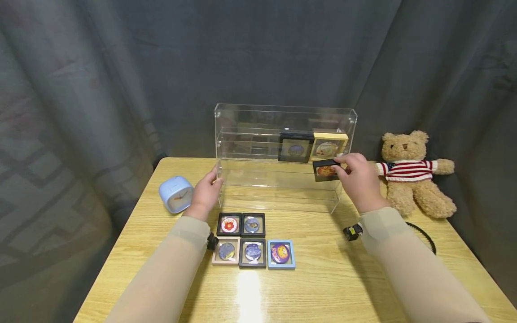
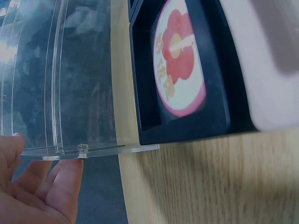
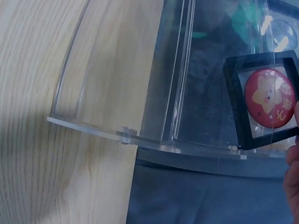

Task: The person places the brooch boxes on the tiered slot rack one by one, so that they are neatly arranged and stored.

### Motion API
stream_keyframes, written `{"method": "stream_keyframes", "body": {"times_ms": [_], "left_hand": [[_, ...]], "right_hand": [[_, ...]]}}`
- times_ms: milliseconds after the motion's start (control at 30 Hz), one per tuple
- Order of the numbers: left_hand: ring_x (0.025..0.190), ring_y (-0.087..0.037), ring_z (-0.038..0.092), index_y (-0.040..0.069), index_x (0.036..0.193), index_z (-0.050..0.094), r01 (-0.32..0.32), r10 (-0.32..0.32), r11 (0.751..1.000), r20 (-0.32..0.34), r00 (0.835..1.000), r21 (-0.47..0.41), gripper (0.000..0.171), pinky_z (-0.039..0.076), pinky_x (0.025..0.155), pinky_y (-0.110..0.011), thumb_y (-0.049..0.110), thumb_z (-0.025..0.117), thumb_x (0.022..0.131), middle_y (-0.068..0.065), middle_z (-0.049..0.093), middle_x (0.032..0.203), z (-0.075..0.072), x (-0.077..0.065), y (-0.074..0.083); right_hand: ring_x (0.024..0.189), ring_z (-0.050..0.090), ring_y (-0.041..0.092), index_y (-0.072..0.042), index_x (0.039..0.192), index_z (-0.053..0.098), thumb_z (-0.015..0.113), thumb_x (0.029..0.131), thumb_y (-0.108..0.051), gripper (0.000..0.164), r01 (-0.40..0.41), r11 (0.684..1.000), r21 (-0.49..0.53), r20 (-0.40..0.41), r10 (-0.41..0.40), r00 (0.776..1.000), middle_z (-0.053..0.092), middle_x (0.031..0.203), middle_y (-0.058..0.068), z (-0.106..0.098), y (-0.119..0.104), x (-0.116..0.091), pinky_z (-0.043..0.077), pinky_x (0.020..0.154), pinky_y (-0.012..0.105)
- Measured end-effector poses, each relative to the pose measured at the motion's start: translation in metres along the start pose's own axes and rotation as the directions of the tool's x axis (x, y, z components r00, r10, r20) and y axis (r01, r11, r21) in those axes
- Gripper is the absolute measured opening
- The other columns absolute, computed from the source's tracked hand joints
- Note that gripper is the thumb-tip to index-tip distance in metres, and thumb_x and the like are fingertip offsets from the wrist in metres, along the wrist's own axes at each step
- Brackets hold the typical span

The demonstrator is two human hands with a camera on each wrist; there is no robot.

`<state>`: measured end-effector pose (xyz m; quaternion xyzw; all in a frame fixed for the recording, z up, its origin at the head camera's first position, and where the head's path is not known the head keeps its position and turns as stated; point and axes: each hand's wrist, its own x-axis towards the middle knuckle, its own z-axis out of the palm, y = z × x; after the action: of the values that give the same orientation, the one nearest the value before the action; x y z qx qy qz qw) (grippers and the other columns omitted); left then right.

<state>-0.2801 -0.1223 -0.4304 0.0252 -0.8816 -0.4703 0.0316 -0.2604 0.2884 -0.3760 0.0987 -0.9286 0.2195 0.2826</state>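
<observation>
At the right of a clear acrylic display shelf (image 1: 278,185), my right hand (image 1: 358,183) pinches a small black display frame (image 1: 324,163) between thumb and fingers. Inside it is a round red badge (image 3: 270,99) with a yellow star, held slightly tilted in front of the tier below the filled one. My left hand (image 1: 207,193) grips the shelf's left side panel, thumb and fingers on its edge. On the upper tier stand a black frame (image 1: 295,158) and a yellow frame (image 1: 343,142), side by side.
Several framed badges lie before the shelf, among them a blue frame (image 1: 281,266) and one with a red flower badge (image 2: 180,60). A blue clock (image 1: 176,194) sits left, a teddy bear (image 1: 405,150) right. A dark curtain (image 1: 258,54) hangs behind the table (image 1: 323,287).
</observation>
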Motion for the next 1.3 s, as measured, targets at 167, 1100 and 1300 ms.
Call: {"method": "stream_keyframes", "body": {"times_ms": [167, 1100, 1300], "left_hand": [[0.134, -0.037, 0.042, 0.029, 0.156, 0.034, -0.006, 0.006, 1.0, -0.001, 1.0, 0.008, 0.053, 0.035, 0.109, -0.051, 0.027, 0.05, 0.105, -0.013, 0.043, 0.151, 0.0, 0.0, 0.0], [0.137, -0.037, 0.039, 0.035, 0.155, 0.031, 0.005, -0.005, 1.0, 0.012, 1.0, -0.006, 0.053, 0.033, 0.11, -0.053, 0.03, 0.049, 0.105, -0.011, 0.044, 0.15, -0.002, -0.001, -0.002], [0.135, -0.038, 0.041, 0.034, 0.156, 0.031, 0.01, -0.009, 1.0, 0.015, 1.0, -0.009, 0.053, 0.035, 0.109, -0.053, 0.032, 0.048, 0.105, -0.012, 0.043, 0.151, -0.001, -0.002, -0.001]], "right_hand": [[0.076, 0.058, 0.024, -0.006, 0.116, 0.072, 0.071, 0.094, -0.017, 0.025, 0.015, 1.0, -0.005, 0.0, -0.015, 1.0, 0.063, 0.114, 0.014, 0.003, -0.001, 0.001, 0.05, 0.066, 0.044], [0.08, 0.061, 0.027, -0.014, 0.118, 0.072, 0.053, 0.103, -0.037, 0.033, -0.131, 0.985, -0.112, 0.338, 0.162, 0.927, 0.065, 0.116, 0.013, -0.02, -0.003, 0.002, 0.047, 0.059, 0.044], [0.08, 0.054, 0.019, -0.015, 0.123, 0.07, 0.063, 0.099, -0.034, 0.031, -0.021, 0.994, 0.105, 0.336, -0.016, 0.942, 0.063, 0.103, 0.002, -0.02, -0.036, -0.021, 0.045, 0.065, 0.04]]}}
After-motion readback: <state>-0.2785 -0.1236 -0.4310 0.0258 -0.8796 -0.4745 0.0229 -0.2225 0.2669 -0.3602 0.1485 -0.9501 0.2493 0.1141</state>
